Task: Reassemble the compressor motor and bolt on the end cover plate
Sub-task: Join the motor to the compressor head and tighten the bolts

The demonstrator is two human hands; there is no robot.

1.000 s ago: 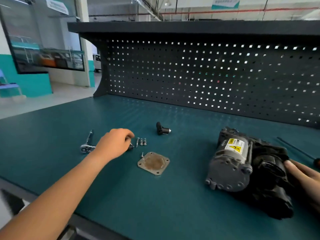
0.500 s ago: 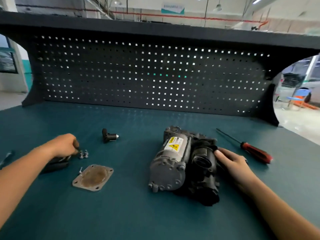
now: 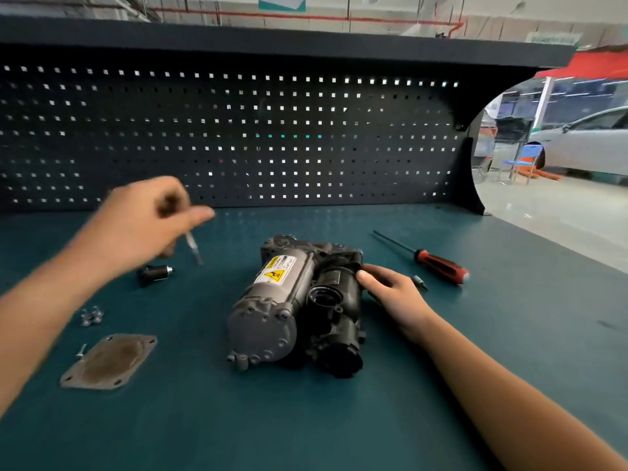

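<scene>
A dark pegboard [image 3: 238, 137] backs the teal bench top [image 3: 238, 419]. The compressor motor [image 3: 292, 311] lies on its side mid-bench, grey end nearest. The right hand [image 3: 394, 294] rests against the motor's right side, fingers nearly straight, gripping nothing. The left hand [image 3: 142, 226], blurred, is raised at far left, its fingers pinching a thin bolt [image 3: 193, 244]. The end cover plate [image 3: 108, 362] lies flat at near left. A red-handled screwdriver [image 3: 438, 263] lies to the far right. A black fitting [image 3: 154, 274] and loose bolts [image 3: 91, 316] lie left of the motor.

The left hand [image 3: 142, 219] is blurred, and the thin metal piece [image 3: 193, 248] it pinches is too smeared to identify
</scene>
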